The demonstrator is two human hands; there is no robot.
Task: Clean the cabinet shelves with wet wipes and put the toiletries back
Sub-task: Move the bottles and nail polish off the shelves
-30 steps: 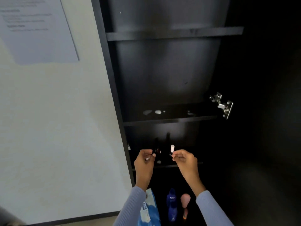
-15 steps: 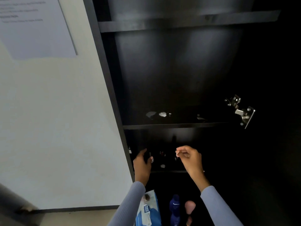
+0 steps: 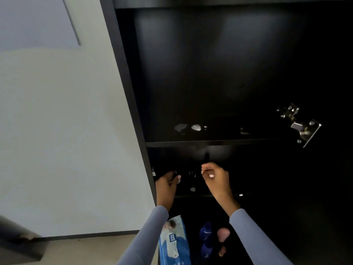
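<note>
The black cabinet has a middle shelf point(image 3: 210, 143) with pale wet patches point(image 3: 195, 127) on it. Below it is a lower shelf point(image 3: 191, 196), dark inside. My left hand point(image 3: 167, 185) reaches into its left end and grips a small dark bottle point(image 3: 176, 175). My right hand point(image 3: 216, 177) hovers at the shelf's middle with fingertips pinched together; whether it holds anything is lost in the dark. Another small dark bottle point(image 3: 192, 174) stands between the hands. A blue-and-white wet wipes pack point(image 3: 173, 243) lies at the bottom.
A blue bottle point(image 3: 206, 233) and a pink item point(image 3: 223, 234) sit low in the cabinet beside the wipes. A metal door hinge point(image 3: 299, 124) juts out at the right. The white wall point(image 3: 66, 140) lies left of the cabinet's side panel point(image 3: 131, 92).
The view has moved closer to the cabinet. My left hand went deeper into the lower shelf's left end. The small white thing seen above my right fingers is no longer visible.
</note>
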